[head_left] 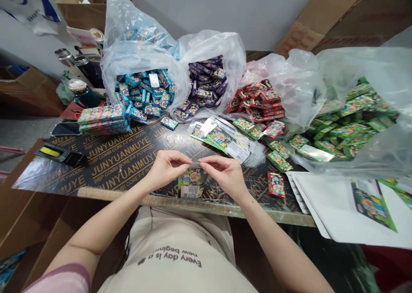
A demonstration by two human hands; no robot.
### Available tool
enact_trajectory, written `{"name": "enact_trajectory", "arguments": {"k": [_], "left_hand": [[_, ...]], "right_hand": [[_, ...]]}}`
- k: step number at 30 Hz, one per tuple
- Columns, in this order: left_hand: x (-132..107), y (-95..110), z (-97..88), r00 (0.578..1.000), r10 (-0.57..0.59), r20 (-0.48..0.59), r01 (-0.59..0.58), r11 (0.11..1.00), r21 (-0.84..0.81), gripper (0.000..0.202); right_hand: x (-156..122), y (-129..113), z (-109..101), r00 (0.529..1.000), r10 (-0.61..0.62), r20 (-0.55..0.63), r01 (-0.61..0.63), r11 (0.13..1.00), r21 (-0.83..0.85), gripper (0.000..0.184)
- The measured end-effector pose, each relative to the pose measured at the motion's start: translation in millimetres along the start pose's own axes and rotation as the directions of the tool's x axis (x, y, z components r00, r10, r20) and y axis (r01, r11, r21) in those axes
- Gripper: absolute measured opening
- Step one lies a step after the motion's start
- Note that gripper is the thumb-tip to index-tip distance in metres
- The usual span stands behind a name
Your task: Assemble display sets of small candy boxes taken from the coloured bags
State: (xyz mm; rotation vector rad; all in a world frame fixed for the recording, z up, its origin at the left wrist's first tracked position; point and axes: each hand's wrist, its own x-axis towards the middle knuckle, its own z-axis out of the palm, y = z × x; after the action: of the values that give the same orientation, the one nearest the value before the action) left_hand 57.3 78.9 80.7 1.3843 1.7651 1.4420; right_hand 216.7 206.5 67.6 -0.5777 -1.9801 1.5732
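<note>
Over the near edge of the black plywood table [122, 160], my left hand [167, 169] and my right hand [223, 173] together pinch the top edge of a small clear packet [192, 182] with a colourful printed card inside. The packet hangs upright between them, its top strip held by thumbs and forefingers. Both hands are closed on it. A loose red pack [276, 184] lies just right of my right hand.
Open plastic bags hold blue packs [144, 93], purple packs [206, 85], red packs [259, 100] and green packs [347, 121]. Empty clear packets [222, 138] lie ahead. A stack of boxes [103, 119] and a tape dispenser [59, 154] sit left; white sheets [337, 207] right.
</note>
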Motion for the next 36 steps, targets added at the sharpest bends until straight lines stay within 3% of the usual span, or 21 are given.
{"name": "enact_trajectory", "arguments": {"k": [4, 6, 10, 12, 14, 16, 17, 18, 20, 23, 26, 29, 32, 34, 36], "left_hand": [[-12, -10, 1.5, 0.965, 0.263, -0.018, -0.256, 0.952, 0.166, 0.015], [-15, -17, 3.7, 0.953, 0.301, -0.033, -0.291, 0.940, 0.175, 0.018], [-6, -28, 5.8, 0.972, 0.207, -0.116, -0.197, 0.976, 0.092, 0.014], [1, -38, -0.8, 0.964, 0.104, -0.243, -0.104, 0.994, 0.013, 0.009], [1, -55, -15.6, 0.891, -0.027, -0.453, -0.001, 0.998, -0.060, 0.007], [-10, -76, -36.3, 0.729, -0.169, -0.663, 0.132, 0.985, -0.107, 0.016], [-21, -86, -47.3, 0.632, -0.230, -0.740, 0.205, 0.971, -0.127, 0.019], [-34, -95, -57.8, 0.567, -0.293, -0.770, 0.300, 0.944, -0.138, 0.020], [-63, -109, -75.5, 0.544, -0.345, -0.765, 0.382, 0.914, -0.140, 0.019], [-94, -112, -89.0, 0.506, -0.328, -0.797, 0.454, 0.887, -0.077, 0.024], [-91, -103, -82.1, 0.549, -0.398, -0.735, 0.438, 0.886, -0.152, 0.030], [-61, -94, -59.5, 0.620, -0.555, -0.555, 0.408, 0.832, -0.376, 0.041], [-30, -89, -36.0, 0.651, -0.719, -0.242, 0.343, 0.564, -0.752, 0.046], [-19, -86, -24.4, 0.665, -0.737, -0.121, 0.353, 0.453, -0.819, 0.041], [-17, -82, -16.0, 0.679, -0.734, -0.009, 0.426, 0.404, -0.810, 0.036]], "right_hand": [[-9, 18, -2, 0.983, -0.181, 0.012, 0.181, 0.975, -0.126, 0.017], [-15, 26, 1, 0.963, -0.269, -0.026, 0.260, 0.947, -0.189, 0.022], [-4, 35, 10, 0.948, -0.309, -0.078, 0.287, 0.935, -0.207, 0.018], [19, 40, 15, 0.964, -0.264, -0.041, 0.255, 0.955, -0.153, 0.022], [52, 52, 23, 0.975, -0.221, -0.007, 0.219, 0.970, -0.104, 0.042], [90, 69, 38, 0.979, -0.205, 0.004, 0.203, 0.966, -0.160, 0.062], [108, 79, 47, 0.979, -0.201, 0.013, 0.198, 0.946, -0.257, 0.066], [125, 90, 57, 0.982, -0.187, 0.031, 0.185, 0.910, -0.370, 0.066], [154, 109, 76, 0.988, -0.144, 0.060, 0.153, 0.826, -0.542, 0.060], [182, 126, 98, 0.991, -0.120, 0.057, 0.129, 0.776, -0.618, 0.049], [186, 124, 112, 0.991, -0.129, 0.036, 0.124, 0.777, -0.617, 0.038], [153, 108, 120, 0.985, -0.163, 0.061, 0.169, 0.804, -0.570, 0.038], [94, 87, 112, 0.957, -0.246, 0.153, 0.289, 0.856, -0.428, 0.043], [58, 72, 97, 0.932, -0.266, 0.245, 0.347, 0.849, -0.399, 0.051], [34, 58, 78, 0.909, -0.250, 0.334, 0.380, 0.827, -0.414, 0.069]]}}
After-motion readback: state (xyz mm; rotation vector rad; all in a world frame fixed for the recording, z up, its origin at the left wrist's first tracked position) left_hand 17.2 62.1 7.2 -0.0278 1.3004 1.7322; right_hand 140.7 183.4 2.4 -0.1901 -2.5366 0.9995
